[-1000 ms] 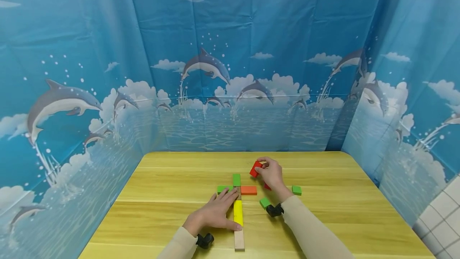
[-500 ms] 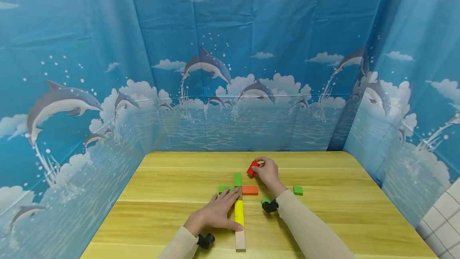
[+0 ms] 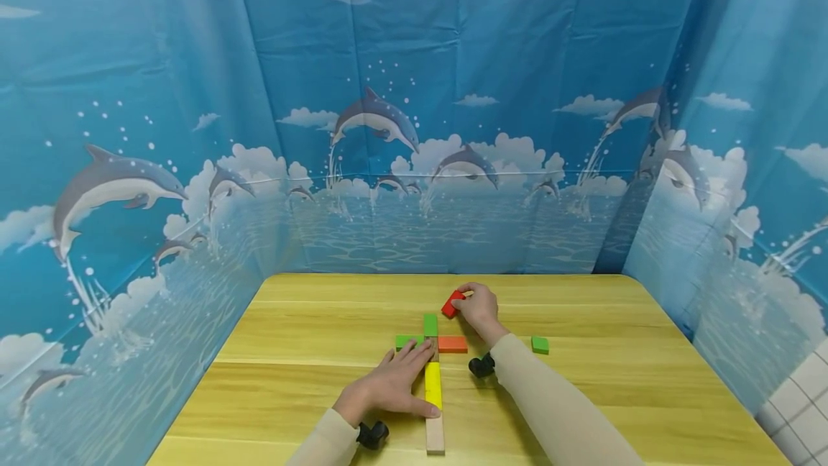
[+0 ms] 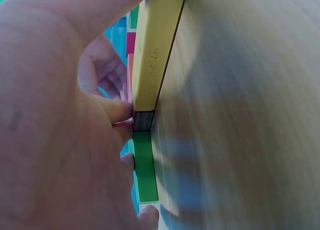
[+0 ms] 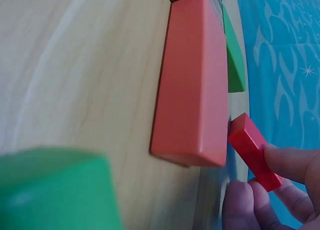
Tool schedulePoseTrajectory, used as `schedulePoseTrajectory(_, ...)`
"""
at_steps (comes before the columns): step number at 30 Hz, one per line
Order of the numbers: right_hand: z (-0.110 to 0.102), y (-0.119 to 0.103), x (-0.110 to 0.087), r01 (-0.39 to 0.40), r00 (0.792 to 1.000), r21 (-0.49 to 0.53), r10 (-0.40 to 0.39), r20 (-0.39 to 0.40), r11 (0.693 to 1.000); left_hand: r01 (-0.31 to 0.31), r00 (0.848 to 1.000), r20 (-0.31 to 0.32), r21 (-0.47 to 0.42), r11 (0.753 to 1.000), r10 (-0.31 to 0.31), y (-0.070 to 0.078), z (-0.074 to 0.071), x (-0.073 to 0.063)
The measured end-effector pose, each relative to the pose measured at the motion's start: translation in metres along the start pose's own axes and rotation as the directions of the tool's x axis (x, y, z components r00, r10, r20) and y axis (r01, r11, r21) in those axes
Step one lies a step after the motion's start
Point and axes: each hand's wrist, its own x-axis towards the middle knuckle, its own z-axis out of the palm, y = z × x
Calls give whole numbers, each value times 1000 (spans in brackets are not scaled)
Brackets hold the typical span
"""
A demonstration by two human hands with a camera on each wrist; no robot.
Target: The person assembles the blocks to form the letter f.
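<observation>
Fairly near far table edge point(image 3: 362, 277), right hand point(image 3: 481, 310) pinching red block point(image 3: 451, 306), apart from block cross point(image 3: 433, 383), left hand point(image 3: 392, 387) outstretched on it.

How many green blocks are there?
4: farthest green block, left green block by the left hand, rightmost green block, nearest green block mostly behind the right wrist camera. Others may hide.

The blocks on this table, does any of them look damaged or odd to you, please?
The yellow block has small dark specks on one otherwise plain face, in the left wrist view; I cannot tell dirt from damage.
</observation>
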Motion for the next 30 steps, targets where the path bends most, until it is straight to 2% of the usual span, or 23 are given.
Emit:
schedulePoseTrajectory(12, 9, -3, 6, 15, 999, -87, -11, 41, 996, -2, 1000, 7, 2, 1000, 2, 0, -1, 0)
schedulePoseTrajectory(20, 15, -7, 9, -1, 998, -111, 9, 68, 994, 6, 1000, 11, -3, 1000, -6, 2, -1, -1)
schedulePoseTrajectory(30, 17, -12, 5, 13, 997, -132, -3, 72, 991, 15, 1000, 8, 6, 1000, -15, 1, -1, -2)
